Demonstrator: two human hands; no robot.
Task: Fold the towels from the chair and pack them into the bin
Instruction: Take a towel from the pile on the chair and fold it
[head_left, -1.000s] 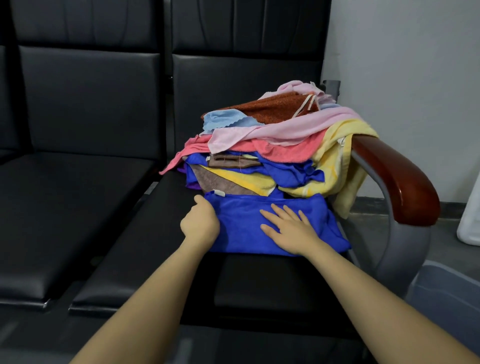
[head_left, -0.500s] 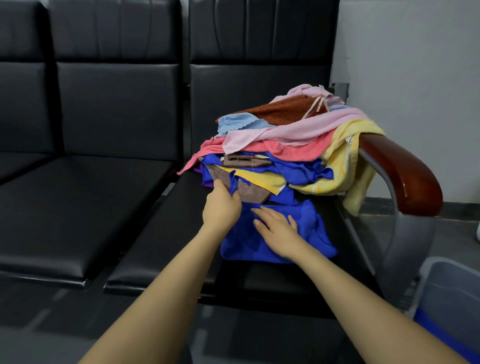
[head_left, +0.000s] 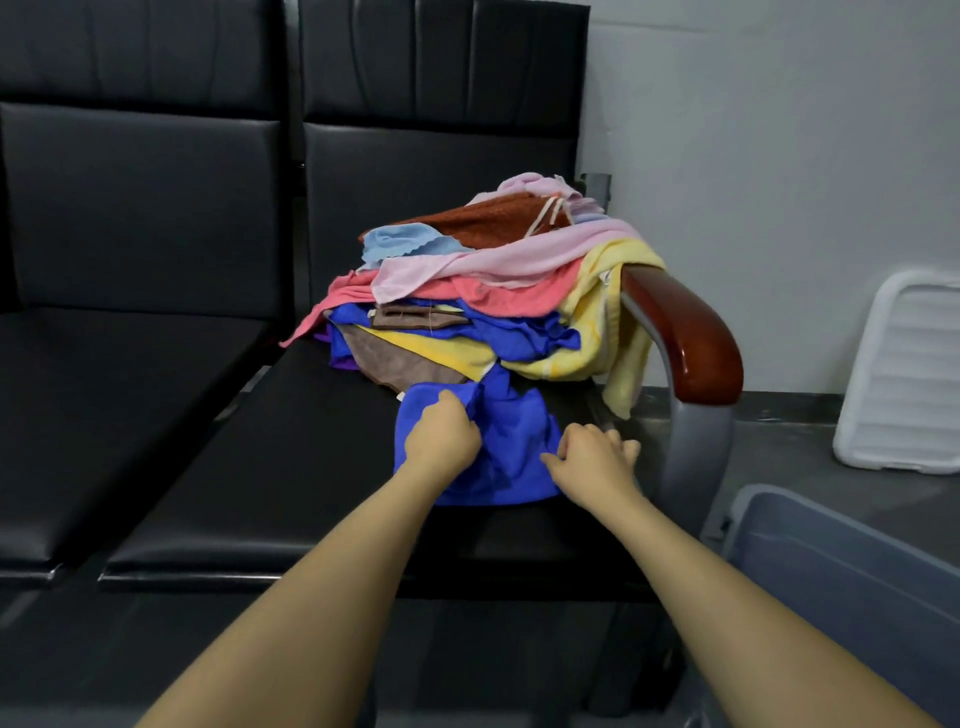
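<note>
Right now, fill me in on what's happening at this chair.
A person is working a royal-blue towel on the black chair seat. The left hand grips its bunched upper edge; the right hand rests at its right edge, hold unclear. Behind lies a heap of unfolded coloured towels, some draped over the wooden armrest. The grey plastic bin waits at lower right.

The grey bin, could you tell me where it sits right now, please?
In the head view the grey bin is at the lower right, on the floor beside the chair's wooden armrest, below the white lid leaning on the wall.
</note>
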